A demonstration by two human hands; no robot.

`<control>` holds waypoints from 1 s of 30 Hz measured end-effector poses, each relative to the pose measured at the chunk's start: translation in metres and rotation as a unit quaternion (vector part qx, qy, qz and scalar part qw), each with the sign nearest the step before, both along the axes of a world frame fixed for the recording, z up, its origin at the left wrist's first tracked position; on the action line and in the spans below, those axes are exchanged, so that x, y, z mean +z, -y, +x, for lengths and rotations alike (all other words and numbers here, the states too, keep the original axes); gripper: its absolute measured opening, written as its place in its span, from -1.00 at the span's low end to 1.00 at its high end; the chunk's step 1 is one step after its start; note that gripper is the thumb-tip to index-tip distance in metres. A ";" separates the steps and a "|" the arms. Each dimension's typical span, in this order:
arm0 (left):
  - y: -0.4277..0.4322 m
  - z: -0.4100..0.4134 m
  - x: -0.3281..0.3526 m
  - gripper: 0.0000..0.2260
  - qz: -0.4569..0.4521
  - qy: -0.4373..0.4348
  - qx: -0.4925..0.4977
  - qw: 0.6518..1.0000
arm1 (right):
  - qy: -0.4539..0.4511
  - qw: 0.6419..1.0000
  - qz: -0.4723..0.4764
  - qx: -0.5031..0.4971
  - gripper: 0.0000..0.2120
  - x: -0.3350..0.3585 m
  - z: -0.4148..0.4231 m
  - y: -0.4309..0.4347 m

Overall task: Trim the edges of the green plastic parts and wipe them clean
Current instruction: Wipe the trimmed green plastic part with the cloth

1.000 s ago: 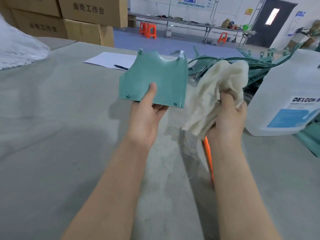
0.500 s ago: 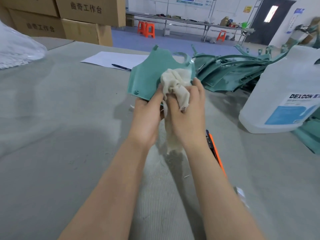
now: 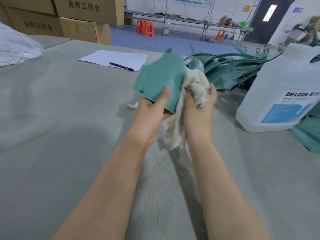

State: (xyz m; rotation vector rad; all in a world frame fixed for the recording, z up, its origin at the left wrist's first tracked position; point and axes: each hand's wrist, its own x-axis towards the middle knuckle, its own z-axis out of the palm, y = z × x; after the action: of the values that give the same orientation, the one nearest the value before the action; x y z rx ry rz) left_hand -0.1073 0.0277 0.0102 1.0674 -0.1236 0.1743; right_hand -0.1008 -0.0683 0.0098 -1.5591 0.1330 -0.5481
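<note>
A flat green plastic part (image 3: 161, 78) with a curved top edge is held up over the grey table. My left hand (image 3: 150, 111) grips its lower edge, thumb on the front face. My right hand (image 3: 199, 108) holds a crumpled cream cloth (image 3: 195, 84) against the part's right side. The cloth's loose end hangs down between my wrists. A pile of more green plastic parts (image 3: 230, 68) lies behind, to the right.
A big white jug (image 3: 284, 90) labelled DEXCON stands at the right. A paper sheet (image 3: 114, 58) with a pen (image 3: 121, 66) lies at the back. Cardboard boxes (image 3: 78, 19) stack at the far left, beside a clear plastic bag (image 3: 15, 47). More green parts (image 3: 310, 134) lie at the right edge.
My right hand brought the cloth from the right onto the part and now rubs along its right side. The part has tilted, its left corner turned toward me.
</note>
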 end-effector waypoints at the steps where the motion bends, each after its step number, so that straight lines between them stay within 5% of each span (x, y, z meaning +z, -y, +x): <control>1: -0.003 0.001 0.000 -0.87 -0.016 0.005 0.015 1.000 | 0.001 0.999 -0.030 0.029 -0.56 -0.002 0.000 -0.009; 6: -0.012 0.005 0.001 -0.87 -0.030 0.011 0.054 0.998 | -0.008 0.995 -0.025 0.096 -0.70 -0.006 -0.006 -0.029; 8: -0.012 0.005 0.000 -0.87 -0.043 0.011 0.021 0.999 | 0.016 0.997 -0.029 0.075 -0.93 -0.006 -0.004 -0.023; 15: -0.012 0.003 -0.002 -0.88 -0.055 -0.010 -0.060 0.997 | -0.060 0.998 0.002 0.007 -0.72 -0.006 0.004 -0.002; 22: -0.006 0.004 -0.008 -0.79 0.000 -0.035 -0.082 0.996 | -0.047 0.997 0.053 -0.023 -0.82 0.001 0.006 0.021; 30: -0.010 0.005 -0.003 -0.84 -0.060 0.000 -0.011 0.998 | 0.002 0.994 -0.029 0.110 -0.96 -0.005 -0.005 -0.020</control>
State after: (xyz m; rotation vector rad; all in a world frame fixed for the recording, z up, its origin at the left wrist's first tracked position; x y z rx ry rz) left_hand -0.1022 0.0376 0.0076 0.9453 -0.1241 0.1598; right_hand -0.1056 -0.0484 0.0052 -1.6058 -0.0583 -0.3845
